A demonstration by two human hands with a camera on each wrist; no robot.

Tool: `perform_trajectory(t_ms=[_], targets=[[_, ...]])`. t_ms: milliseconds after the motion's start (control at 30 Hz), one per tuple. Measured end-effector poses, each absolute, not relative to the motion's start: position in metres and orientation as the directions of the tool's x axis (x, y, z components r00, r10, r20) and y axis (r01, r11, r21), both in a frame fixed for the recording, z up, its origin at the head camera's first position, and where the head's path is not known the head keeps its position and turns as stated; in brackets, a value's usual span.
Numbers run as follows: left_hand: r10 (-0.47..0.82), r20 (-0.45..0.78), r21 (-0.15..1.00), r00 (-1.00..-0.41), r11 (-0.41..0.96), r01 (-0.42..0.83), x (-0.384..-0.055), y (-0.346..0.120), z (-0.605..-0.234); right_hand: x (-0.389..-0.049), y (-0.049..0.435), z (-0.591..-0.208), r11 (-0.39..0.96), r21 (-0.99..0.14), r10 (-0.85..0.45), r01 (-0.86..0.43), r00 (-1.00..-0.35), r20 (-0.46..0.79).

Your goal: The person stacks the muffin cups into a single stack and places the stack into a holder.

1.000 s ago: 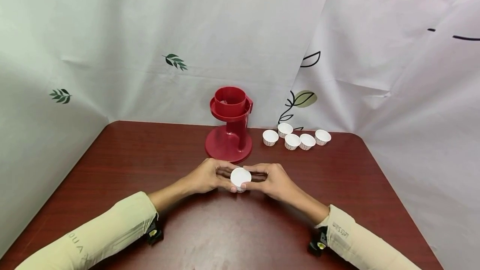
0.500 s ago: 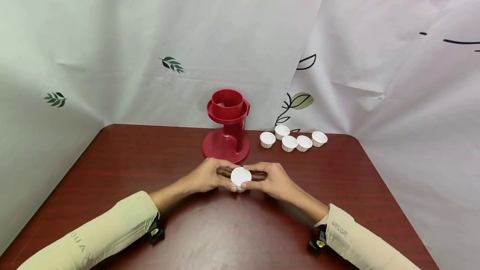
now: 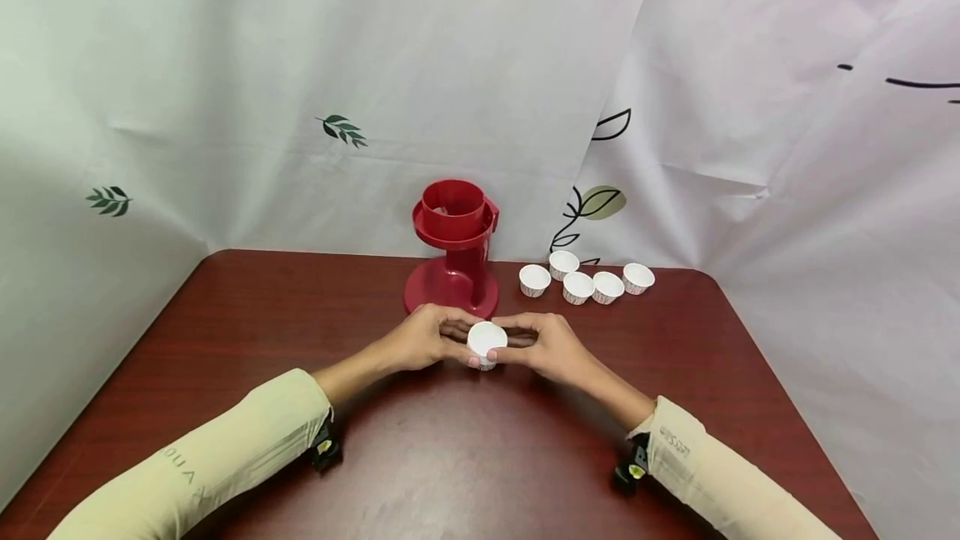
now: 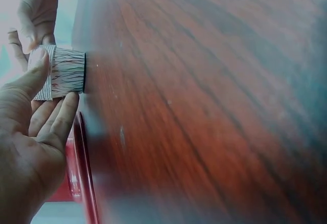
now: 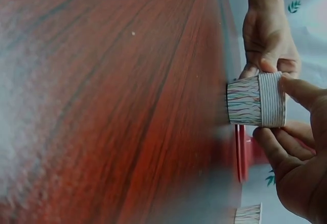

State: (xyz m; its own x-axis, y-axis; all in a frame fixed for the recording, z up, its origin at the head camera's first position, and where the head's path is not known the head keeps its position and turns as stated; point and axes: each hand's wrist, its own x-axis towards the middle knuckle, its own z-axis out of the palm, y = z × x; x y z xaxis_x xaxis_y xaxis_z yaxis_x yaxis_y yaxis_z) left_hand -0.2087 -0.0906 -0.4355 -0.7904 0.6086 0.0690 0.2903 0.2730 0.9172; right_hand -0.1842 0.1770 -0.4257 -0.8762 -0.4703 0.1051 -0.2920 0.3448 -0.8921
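Observation:
A small stack of white paper baking cups [image 3: 486,337] with thin wavy coloured lines is upright near the middle of the table. My left hand [image 3: 426,342] grips its left side, thumb in front and fingers behind. From the right, my right hand [image 3: 551,348] holds the same stack between thumb and fingers. Several nested rims show on the stack of baking cups [image 5: 251,101] in the right wrist view. In the left wrist view the base of the stack [image 4: 67,73] is at the table surface; whether it touches, I cannot tell.
Just behind the hands stands a red plastic stand [image 3: 453,282] with a round holder [image 3: 453,211] on top. Several single white paper cups [image 3: 577,287] are at the back right of the brown table [image 3: 300,307]. A white patterned sheet [image 3: 480,65] hangs behind.
Both hands, still holding the stack of baking cups, have shifted slightly away from me and to the right. The head view has tilted a little. The red stand and other cups stay put.

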Motion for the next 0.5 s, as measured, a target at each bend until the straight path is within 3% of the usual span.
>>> perform_trajectory(t_ms=[167,500], targets=[[0.611,0.069,0.916,-0.789,0.275,0.293,-0.211,-0.092,-0.438,-0.185,0.18,-0.422,0.385,-0.88,-0.447,-0.28,-0.89,0.088],[0.604,0.063,0.924,-0.795,0.266,0.276,-0.212,-0.09,-0.439,-0.2,0.217,-0.401,0.497,-0.838,-0.269,-0.228,-0.958,0.101]])
